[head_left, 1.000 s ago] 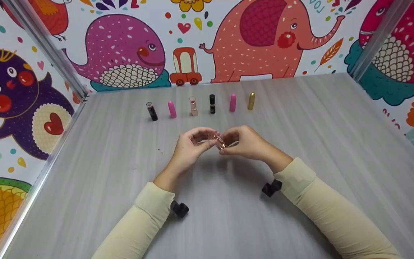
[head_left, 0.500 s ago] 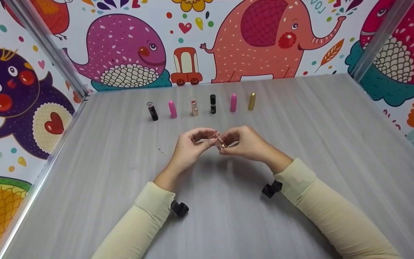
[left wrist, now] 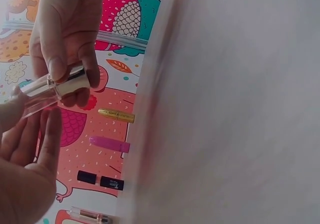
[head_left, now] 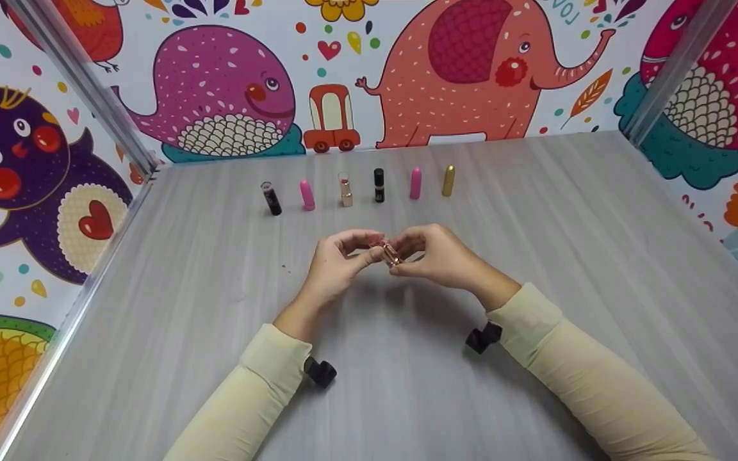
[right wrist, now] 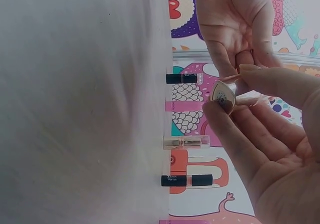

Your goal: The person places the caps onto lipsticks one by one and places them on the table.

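Observation:
Above the middle of the table, both hands hold one lipstick tube (head_left: 391, 255) with a shiny gold base and a clear cap. My left hand (head_left: 341, 262) pinches the clear cap (left wrist: 42, 101) between thumb and fingers. My right hand (head_left: 439, 255) grips the gold base (left wrist: 72, 82), its thumb lying along it in the left wrist view. The base's flat end (right wrist: 223, 97) faces the camera in the right wrist view. Cap and base are joined or touching; fingers partly cover the tube, and whether there is a gap cannot be told.
Behind the hands stands a row of lipsticks: a black one with a clear top (head_left: 271, 198), a pink one (head_left: 307, 194), a gold one with a clear cap (head_left: 345, 191), a black one (head_left: 378, 186), another pink one (head_left: 415, 183) and a golden one (head_left: 448, 180). Patterned walls (head_left: 337, 51) border the table (head_left: 183, 288).
Both hands stay in nearly the same place. The left fingers have dipped slightly, and less of the clear cap shows past them in the head view.

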`<action>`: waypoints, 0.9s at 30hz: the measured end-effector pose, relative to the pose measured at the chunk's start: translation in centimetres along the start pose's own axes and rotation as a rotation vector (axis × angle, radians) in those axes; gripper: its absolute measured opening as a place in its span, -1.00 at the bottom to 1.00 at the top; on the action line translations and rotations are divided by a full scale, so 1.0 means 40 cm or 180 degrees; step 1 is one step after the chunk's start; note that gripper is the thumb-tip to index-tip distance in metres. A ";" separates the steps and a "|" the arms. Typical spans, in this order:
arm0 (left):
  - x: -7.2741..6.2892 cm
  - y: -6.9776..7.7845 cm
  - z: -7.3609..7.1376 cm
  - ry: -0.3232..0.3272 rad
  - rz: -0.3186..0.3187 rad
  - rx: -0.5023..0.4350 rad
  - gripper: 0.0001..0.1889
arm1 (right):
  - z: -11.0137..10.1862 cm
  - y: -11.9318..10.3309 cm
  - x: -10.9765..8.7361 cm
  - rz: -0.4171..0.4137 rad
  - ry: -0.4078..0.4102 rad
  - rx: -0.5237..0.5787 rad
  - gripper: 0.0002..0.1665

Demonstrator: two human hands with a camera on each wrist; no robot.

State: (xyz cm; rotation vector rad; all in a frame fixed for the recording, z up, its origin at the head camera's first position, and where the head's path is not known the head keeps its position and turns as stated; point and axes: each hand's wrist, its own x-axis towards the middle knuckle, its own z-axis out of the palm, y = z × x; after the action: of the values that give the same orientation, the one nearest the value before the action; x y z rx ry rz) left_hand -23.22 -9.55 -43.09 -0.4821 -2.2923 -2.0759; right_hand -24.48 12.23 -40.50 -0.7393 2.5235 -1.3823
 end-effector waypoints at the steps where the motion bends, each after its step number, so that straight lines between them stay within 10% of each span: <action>1: -0.001 0.000 0.000 0.0005 -0.0003 -0.0001 -0.75 | 0.000 -0.001 -0.001 0.0009 0.0007 -0.0016 -0.66; 27: -0.008 0.015 0.006 0.0003 -0.0191 0.0236 -0.78 | 0.005 -0.028 -0.011 -0.0062 0.0168 -0.0283 -0.69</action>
State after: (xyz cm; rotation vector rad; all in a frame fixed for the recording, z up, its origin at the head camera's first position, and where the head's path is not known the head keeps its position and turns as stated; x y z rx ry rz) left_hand -22.71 -9.34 -42.61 -0.4146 -2.4022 -2.0071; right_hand -23.65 11.81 -39.73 -0.7549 2.6405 -1.3198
